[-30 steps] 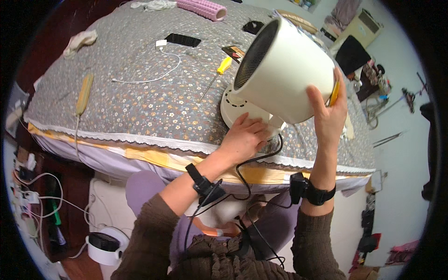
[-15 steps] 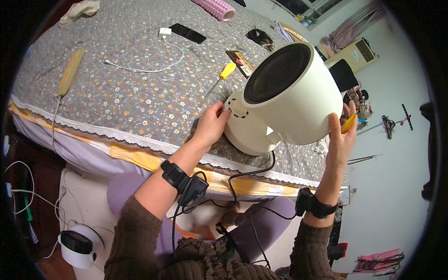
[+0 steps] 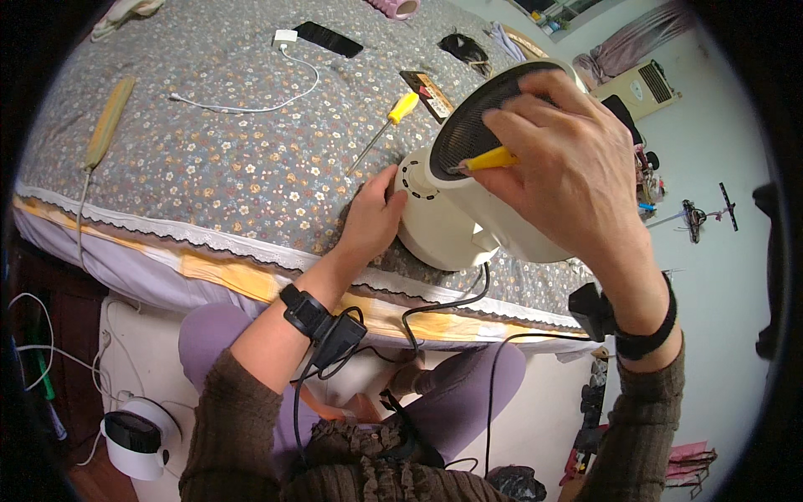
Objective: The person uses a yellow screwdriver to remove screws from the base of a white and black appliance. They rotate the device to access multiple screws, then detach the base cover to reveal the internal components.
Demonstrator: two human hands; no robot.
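Note:
A white fan-like appliance (image 3: 447, 230) with a round base and a tilted head stands at the bed's edge. Its black mesh grille (image 3: 468, 125) faces up and to the left. My left hand (image 3: 372, 213) grips the left side of the base, thumb and fingers curled against it. My right hand (image 3: 577, 159) is closed round a slim yellow tool (image 3: 491, 159), its tip at the lower rim of the grille. That hand covers much of the grille and head. Left of the appliance, a yellow-handled screwdriver (image 3: 389, 125) lies on the bedspread.
Near the screwdriver lies a flat dark pack (image 3: 427, 94). Further back are a black phone (image 3: 329, 38) and a white charger (image 3: 285, 38) with its cable. A yellowish corded bar (image 3: 110, 125) lies at left. The appliance's black cord (image 3: 447, 305) hangs over the bed's edge.
My right hand has moved from the right side of the head up over the grille, bringing the yellow tool to its rim. My left hand stays on the base.

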